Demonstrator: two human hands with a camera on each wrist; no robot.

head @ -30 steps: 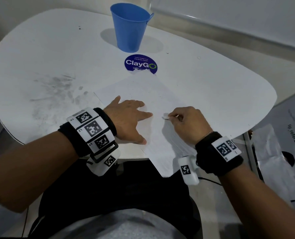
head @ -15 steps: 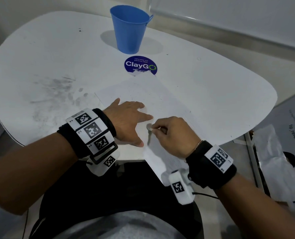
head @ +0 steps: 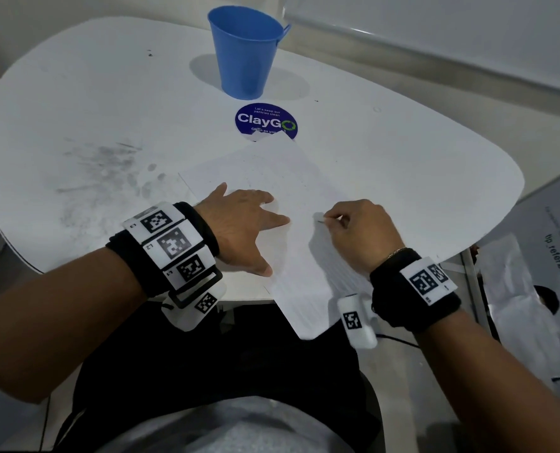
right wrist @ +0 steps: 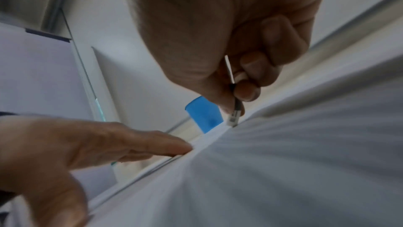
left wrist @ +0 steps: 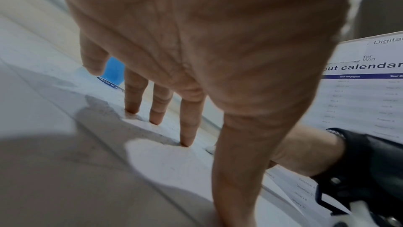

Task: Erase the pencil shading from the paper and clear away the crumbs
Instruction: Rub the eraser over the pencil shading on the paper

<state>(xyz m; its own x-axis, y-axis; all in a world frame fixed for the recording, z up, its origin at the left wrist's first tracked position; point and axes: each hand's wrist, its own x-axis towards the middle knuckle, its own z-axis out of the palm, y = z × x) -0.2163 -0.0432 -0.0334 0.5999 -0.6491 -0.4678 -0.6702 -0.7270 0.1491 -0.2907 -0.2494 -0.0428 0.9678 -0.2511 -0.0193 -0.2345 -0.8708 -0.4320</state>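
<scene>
The paper (head: 291,204) lies on the table (head: 402,178) between both hands: the left hand (head: 242,223) presses it flat with straight fingers, while the right hand (head: 360,230) pinches an eraser (right wrist: 234,117) against it.

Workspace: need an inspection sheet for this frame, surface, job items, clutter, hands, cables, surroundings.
Surface: rounded white table, grey smudges at left.
Job's things: white paper sheet overhanging near edge; small white eraser, tip on the sheet.
Clutter: blue plastic cup; round blue ClayGo sticker.
Hands: left hand flat on the sheet; right hand pinches the eraser.
Cables: thin black cable below right wrist.
Surroundings: printed sheets lower right.
</scene>
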